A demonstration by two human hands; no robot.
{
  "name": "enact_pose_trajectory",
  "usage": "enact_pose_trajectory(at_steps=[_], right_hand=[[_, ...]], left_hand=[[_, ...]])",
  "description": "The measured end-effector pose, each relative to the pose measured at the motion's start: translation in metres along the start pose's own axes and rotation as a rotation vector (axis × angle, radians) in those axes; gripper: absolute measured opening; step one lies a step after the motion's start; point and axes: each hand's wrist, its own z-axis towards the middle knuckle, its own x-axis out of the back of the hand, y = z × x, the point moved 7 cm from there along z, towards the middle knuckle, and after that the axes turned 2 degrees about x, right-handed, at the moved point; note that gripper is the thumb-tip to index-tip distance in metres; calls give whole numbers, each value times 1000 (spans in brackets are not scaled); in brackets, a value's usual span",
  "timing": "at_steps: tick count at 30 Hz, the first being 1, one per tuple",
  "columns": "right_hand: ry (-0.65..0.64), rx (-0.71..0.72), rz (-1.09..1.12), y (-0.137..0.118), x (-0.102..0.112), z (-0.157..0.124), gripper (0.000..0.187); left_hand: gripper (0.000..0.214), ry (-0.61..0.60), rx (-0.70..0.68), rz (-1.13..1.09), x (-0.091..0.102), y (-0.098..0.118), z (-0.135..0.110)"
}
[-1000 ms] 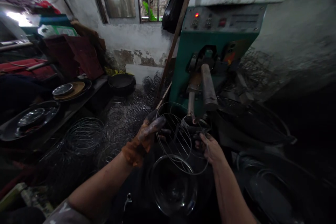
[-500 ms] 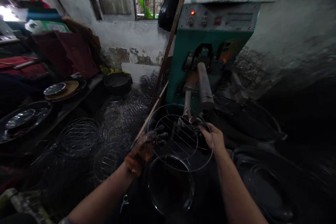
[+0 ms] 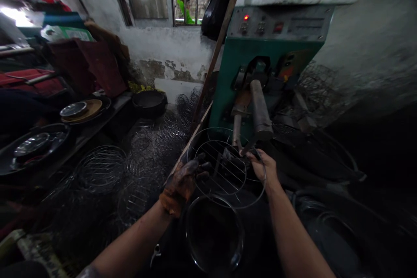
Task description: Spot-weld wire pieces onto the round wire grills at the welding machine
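Observation:
A round wire rack (image 3: 228, 175), with an outer ring, a smaller inner ring and parallel bars, is held tilted in front of the green welding machine (image 3: 224, 82). My left hand (image 3: 192, 173), in a dark, orange-stained glove, has its fingers curled at the rack's left rim. On the right, my bare right hand (image 3: 262, 165) grips the rack near its rim, just beside the machine's lower electrode tip. Some fingertips there are hidden. Above the rack juts the machine's thick cylindrical arm (image 3: 261, 113). A shiny metal ring (image 3: 241, 243) sits below the rack.
Finished-looking wire racks (image 3: 100, 167) are stacked on the floor at left, beside tangled wire rings (image 3: 176, 113). A bench (image 3: 114, 110) bears pans and trays. A wooden pole (image 3: 216, 58) leans by the machine. Dark coiled items (image 3: 335, 230) lie at lower right.
The view has shifted slightly, moving the surroundings a little rightward. Both hands stay on the wire rack, whose near rim has risen slightly in the view.

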Motion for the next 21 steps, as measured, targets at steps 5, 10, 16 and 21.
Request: enact_pose_trajectory(at_steps=[5, 10, 16, 21], right_hand=[[-10, -29, -79, -8, 9, -8, 44], [35, -18, -128, -3, 12, -6, 50], [20, 67, -24, 13, -3, 7, 48], [45, 70, 42, 15, -1, 9, 49]], left_hand=[[64, 25, 16, 29, 2, 5, -13], [63, 30, 26, 23, -7, 11, -21], [57, 41, -6, 43, -15, 8, -8], [64, 28, -7, 68, -14, 6, -10]])
